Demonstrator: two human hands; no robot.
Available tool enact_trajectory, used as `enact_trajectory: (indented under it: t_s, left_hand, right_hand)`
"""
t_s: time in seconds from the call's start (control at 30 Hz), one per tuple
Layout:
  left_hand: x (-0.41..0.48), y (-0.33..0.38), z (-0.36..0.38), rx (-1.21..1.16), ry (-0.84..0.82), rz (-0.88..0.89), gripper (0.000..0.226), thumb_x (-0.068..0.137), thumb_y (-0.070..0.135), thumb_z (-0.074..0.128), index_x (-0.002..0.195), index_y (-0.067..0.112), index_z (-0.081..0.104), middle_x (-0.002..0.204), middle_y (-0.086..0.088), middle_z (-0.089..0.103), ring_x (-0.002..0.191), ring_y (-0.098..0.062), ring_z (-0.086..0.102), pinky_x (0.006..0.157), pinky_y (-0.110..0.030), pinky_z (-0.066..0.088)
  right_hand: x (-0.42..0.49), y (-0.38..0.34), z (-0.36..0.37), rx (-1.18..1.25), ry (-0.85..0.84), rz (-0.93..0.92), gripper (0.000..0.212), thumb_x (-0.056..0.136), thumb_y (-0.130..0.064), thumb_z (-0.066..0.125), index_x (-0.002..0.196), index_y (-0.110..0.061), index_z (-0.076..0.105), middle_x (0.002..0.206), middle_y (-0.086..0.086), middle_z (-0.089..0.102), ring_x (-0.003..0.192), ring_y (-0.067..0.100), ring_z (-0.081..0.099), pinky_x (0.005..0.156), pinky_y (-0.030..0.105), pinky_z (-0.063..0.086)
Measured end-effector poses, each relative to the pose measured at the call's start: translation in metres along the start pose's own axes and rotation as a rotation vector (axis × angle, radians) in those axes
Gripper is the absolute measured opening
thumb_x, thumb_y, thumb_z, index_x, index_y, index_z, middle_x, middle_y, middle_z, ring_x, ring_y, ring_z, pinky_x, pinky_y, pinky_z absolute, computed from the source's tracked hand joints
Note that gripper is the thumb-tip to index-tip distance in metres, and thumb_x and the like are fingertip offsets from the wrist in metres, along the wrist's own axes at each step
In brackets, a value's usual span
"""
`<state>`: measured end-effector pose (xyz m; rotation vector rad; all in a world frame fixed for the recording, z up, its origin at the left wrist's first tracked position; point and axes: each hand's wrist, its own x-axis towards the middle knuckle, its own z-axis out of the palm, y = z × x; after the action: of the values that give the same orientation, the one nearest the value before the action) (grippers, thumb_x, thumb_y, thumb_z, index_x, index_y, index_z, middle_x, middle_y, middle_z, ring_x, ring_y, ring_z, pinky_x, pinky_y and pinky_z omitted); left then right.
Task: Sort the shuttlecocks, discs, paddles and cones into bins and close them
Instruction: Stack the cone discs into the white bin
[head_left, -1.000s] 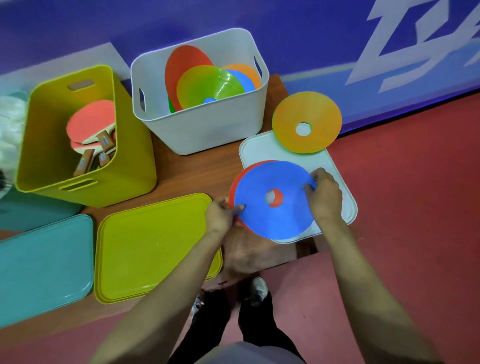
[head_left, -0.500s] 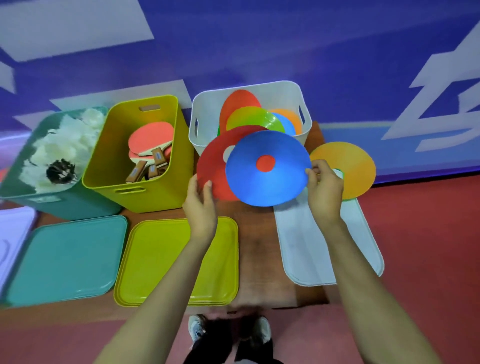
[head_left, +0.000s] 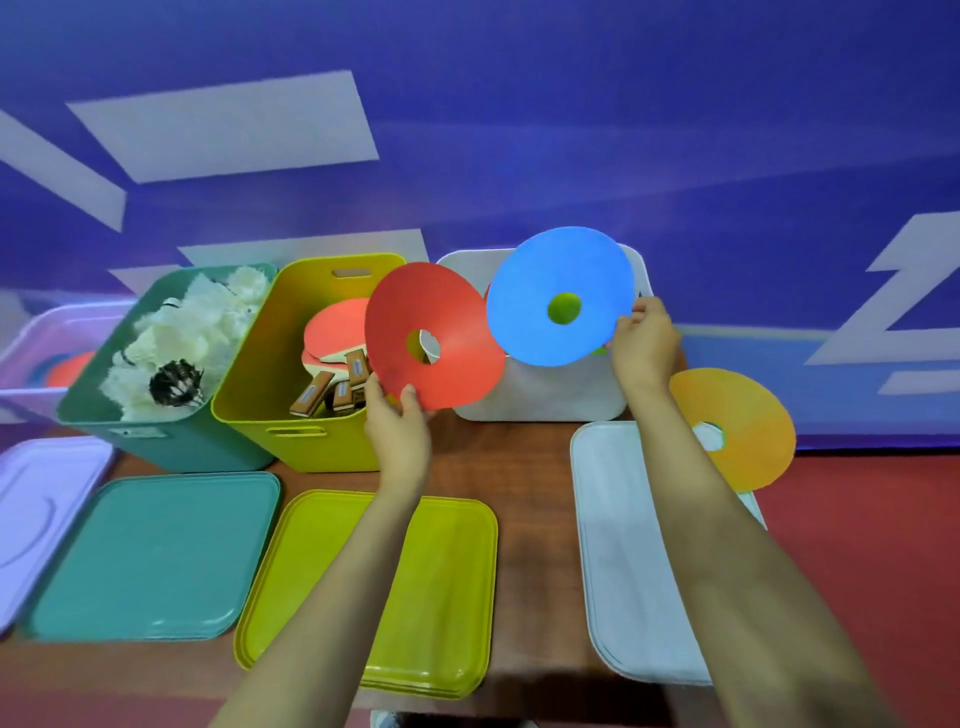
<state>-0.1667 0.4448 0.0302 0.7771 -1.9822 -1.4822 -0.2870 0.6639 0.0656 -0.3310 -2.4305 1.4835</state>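
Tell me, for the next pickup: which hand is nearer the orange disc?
Right. The right hand is just up-left of the orange disc; the left hand is well off to its left.

Both my forearms run up from six o'clock; left hand (head_left: 397, 421) toward eleven, pinching the lower edge of the red disc (head_left: 457, 358); right hand (head_left: 644, 340) higher, toward one, pinching the three o'clock rim of the blue disc (head_left: 550, 275).

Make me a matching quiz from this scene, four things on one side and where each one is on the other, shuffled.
Things:
1. red disc
2. blue disc
3. orange disc
4. paddles

Places:
A. in the yellow bin
B. held by the right hand
C. partly on the white lid
D. held by the left hand

Pairs: 1-D, 2-B, 3-C, 4-A.
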Motion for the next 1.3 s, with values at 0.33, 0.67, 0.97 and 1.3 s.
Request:
enact_trajectory:
  t_s: [0.33, 0.67, 0.97, 1.3]
  left_hand:
    - [0.034, 0.016, 0.02, -0.038, 0.058, 0.029, 0.036, 0.087, 0.021, 0.05, 0.122, 0.011, 0.046, 0.118, -0.01, 0.058, 0.107, -0.028, 0.058, 0.094, -0.04, 0.047]
    - [0.059, 0.055, 0.127, -0.014, -0.422, -0.223, 0.036, 0.091, 0.017, 0.058, 0.122, 0.001, 0.047, 0.122, -0.018, 0.058, 0.094, -0.027, 0.063, 0.076, -0.034, 0.055]
    - [-0.038, 0.029, 0.157, 0.318, -0.595, 0.55, 0.035, 0.083, 0.006, 0.056, 0.118, 0.006, 0.056, 0.116, -0.013, 0.055, 0.11, -0.03, 0.049, 0.097, -0.032, 0.036]
    - [-0.115, -0.021, 0.208, 0.611, -1.125, 0.018, 0.059, 0.095, 0.022, 0.052, 0.143, 0.0, 0.026, 0.145, -0.019, 0.037, 0.132, -0.031, 0.038, 0.107, -0.033, 0.03]
  right_hand:
    - [0.013, 0.012, 0.018, -0.165, -0.156, -0.101, 0.039, 0.092, -0.011, 0.051, 0.13, -0.002, 0.046, 0.133, 0.017, 0.046, 0.125, 0.03, 0.042, 0.102, 0.033, 0.031]
    - [0.019, 0.033, -0.013, -0.099, -0.068, -0.147, 0.029, 0.091, -0.008, 0.052, 0.119, -0.006, 0.057, 0.122, 0.013, 0.055, 0.113, 0.027, 0.051, 0.089, 0.022, 0.034]
    - [0.011, 0.092, -0.044, -0.303, 0.027, -0.08, 0.026, 0.089, -0.009, 0.052, 0.114, -0.007, 0.059, 0.12, 0.014, 0.055, 0.118, 0.031, 0.045, 0.1, 0.035, 0.032]
    - [-0.002, 0.179, -0.087, -0.629, 0.049, 0.373, 0.063, 0.083, -0.007, 0.058, 0.14, -0.007, 0.031, 0.151, 0.023, 0.016, 0.139, 0.041, 0.014, 0.113, 0.046, 0.016]
